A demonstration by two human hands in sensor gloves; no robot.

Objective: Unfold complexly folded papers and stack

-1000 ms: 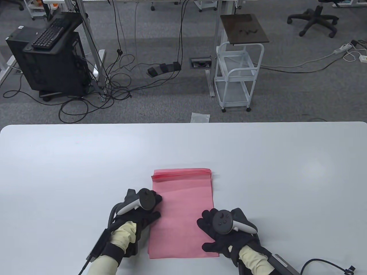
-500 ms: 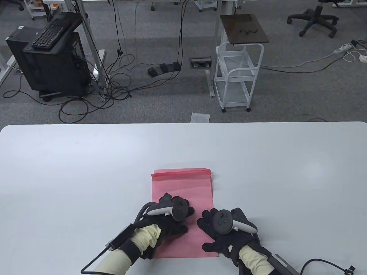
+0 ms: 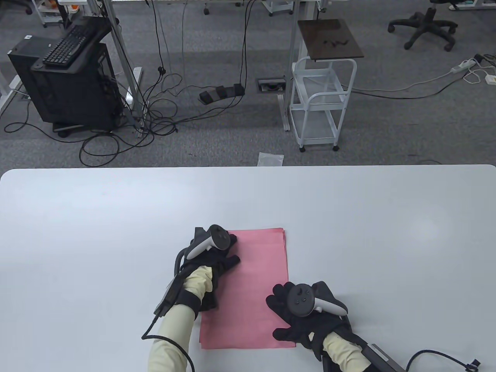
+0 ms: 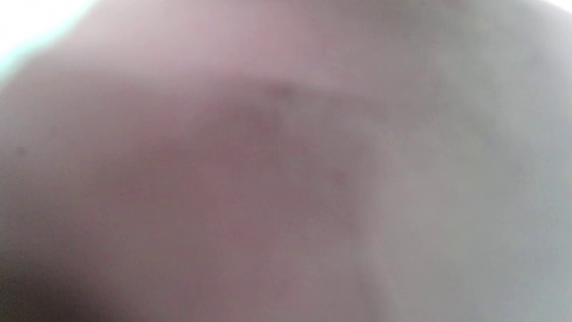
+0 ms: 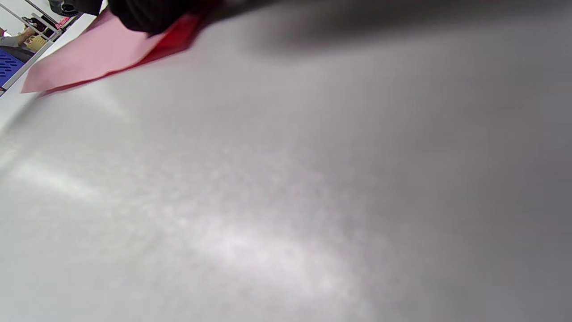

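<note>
A stack of pink papers (image 3: 252,286) lies flat on the white table (image 3: 97,232), near the front middle. My left hand (image 3: 217,255) rests flat on the stack's far left corner, fingers spread on the paper. My right hand (image 3: 294,310) lies flat and open on the stack's near right edge, fingers spread. The left wrist view is a pink and grey blur, too close to read. In the right wrist view the pink papers (image 5: 89,56) show at the top left with a dark fingertip (image 5: 147,15) on them.
The table's far edge (image 3: 248,167) runs across the middle of the table view. Beyond it on the floor stand a white cart (image 3: 321,104), a black computer case (image 3: 66,85) with a keyboard, and cables.
My left hand slid from the stack's middle to its far left corner, pressing down the raised far edge; the papers now lie flatter there. My right hand has not moved.
</note>
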